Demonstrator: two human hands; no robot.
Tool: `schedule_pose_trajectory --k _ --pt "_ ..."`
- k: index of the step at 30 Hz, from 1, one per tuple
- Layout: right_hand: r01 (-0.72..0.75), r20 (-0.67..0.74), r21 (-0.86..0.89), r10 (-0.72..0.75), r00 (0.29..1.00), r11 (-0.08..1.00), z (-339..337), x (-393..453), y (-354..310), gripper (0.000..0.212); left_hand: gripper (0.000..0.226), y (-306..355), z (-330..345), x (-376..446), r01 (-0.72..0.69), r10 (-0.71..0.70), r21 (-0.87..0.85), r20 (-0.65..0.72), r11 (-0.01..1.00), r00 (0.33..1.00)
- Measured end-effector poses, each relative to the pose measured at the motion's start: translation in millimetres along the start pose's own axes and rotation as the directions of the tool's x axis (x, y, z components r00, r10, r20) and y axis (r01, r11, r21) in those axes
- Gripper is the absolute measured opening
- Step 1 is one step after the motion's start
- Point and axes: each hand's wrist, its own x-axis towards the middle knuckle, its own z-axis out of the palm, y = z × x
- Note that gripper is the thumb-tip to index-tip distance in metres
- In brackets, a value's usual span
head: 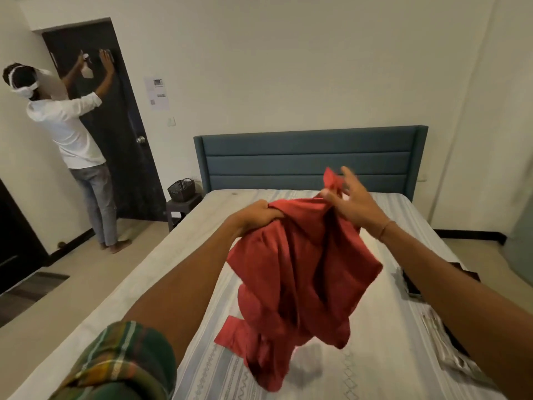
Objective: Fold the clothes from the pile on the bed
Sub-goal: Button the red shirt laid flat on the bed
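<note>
Gripping a bunched fold of the red garment (297, 272), my left hand (256, 216) has its fingers curled tight around the cloth. My right hand (350, 200) pinches another part of the same garment between thumb and forefinger, the other fingers spread loosely above it. Between the two holds I see the garment hanging crumpled above the bed (383, 327), its lower folds and one sleeve end trailing down to the striped sheet in front of me. A plaid sleeve (121, 362) covers my left upper arm, and a thin bracelet (385, 228) circles my right wrist. Some dark clothes (412, 280) lie near the bed's right edge, partly hidden behind my right arm. Beyond the mattress stands a blue padded headboard (310, 158). Off to the left, another person (75, 134) in a white shirt reaches up against a dark door (127, 157), holding a spray bottle (86, 67).
</note>
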Motion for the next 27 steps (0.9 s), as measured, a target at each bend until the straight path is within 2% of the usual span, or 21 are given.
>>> schedule_pose_trajectory --k 1,3,5,7,8,9,10,12,13,16,19,21,23,27 --pt "0.05 0.012 -0.083 -0.05 0.999 0.995 10.3 -10.3 -8.1 0.094 0.029 9.0 -0.3 2.0 -0.012 0.007 -0.107 -0.045 0.994 0.999" --pt "0.19 0.016 -0.1 -0.19 0.982 0.977 33.0 -35.0 -19.1 0.093 0.026 25.8 -0.1 7.8 -0.001 -0.038 -0.324 -0.113 0.946 0.993" --pt "0.308 0.063 -0.099 -0.303 0.951 0.946 55.1 -56.2 -27.9 0.096 0.021 39.7 -0.7 11.0 0.067 -0.146 -0.515 -0.114 0.855 0.983" --pt "0.341 0.105 -0.154 -0.328 0.939 0.927 74.6 -65.3 -25.5 0.107 0.021 46.9 -3.1 11.7 0.096 -0.189 -0.612 -0.089 0.785 0.978" --pt "0.321 0.106 -0.159 -0.307 0.946 0.934 81.9 -66.1 -20.3 0.105 0.024 47.3 -5.5 13.4 0.102 -0.189 -0.643 -0.066 0.759 0.98" --pt "0.29 0.08 -0.142 -0.281 0.956 0.946 86.4 -66.4 -15.1 0.093 0.028 46.7 -8.7 14.7 0.102 -0.173 -0.678 -0.038 0.728 0.984" --pt "0.27 0.033 -0.098 -0.268 0.963 0.958 89.0 -64.0 -8.6 0.071 0.033 46.0 -11.5 14.6 0.114 -0.149 -0.706 0.012 0.699 0.989" --pt "0.21 -0.075 0.054 -0.206 0.976 0.976 85.6 -58.7 -3.7 0.023 0.044 42.1 -18.8 14.8 0.135 -0.111 -0.723 0.081 0.678 0.991" --pt "0.169 -0.102 0.142 -0.156 0.983 0.975 80.0 -55.6 -4.8 0.011 0.047 37.2 -21.5 17.1 0.149 -0.101 -0.71 0.109 0.688 0.989" --pt "0.108 -0.137 0.249 -0.075 0.988 0.963 64.5 -47.9 -20.2 0.021 0.041 28.2 -30.8 12.1 0.2 -0.087 -0.585 0.215 0.786 0.973" --pt "0.076 -0.179 0.261 -0.029 0.983 0.962 56.2 -41.5 -29.9 0.03 0.033 19.2 -35.4 9.7 0.19 -0.024 -0.603 0.272 0.775 0.962" --pt "0.05 -0.211 0.26 0.006 0.977 0.964 52.2 -38.5 -34.3 0.033 0.021 11.6 -37.4 10.4 0.151 0.009 -0.614 0.25 0.775 0.968" --pt "0.055 -0.242 0.218 0.0 0.97 0.974 47.6 -35.5 -37.4 0.032 0.023 3.4 -39.1 13.1 0.121 0.008 -0.629 0.199 0.768 0.98" --pt "0.038 -0.281 0.041 -0.025 0.96 0.998 37.0 -31.7 -41.7 0.036 0.035 0.8 -44.4 21.1 0.117 -0.143 -0.664 0.014 0.739 0.99"
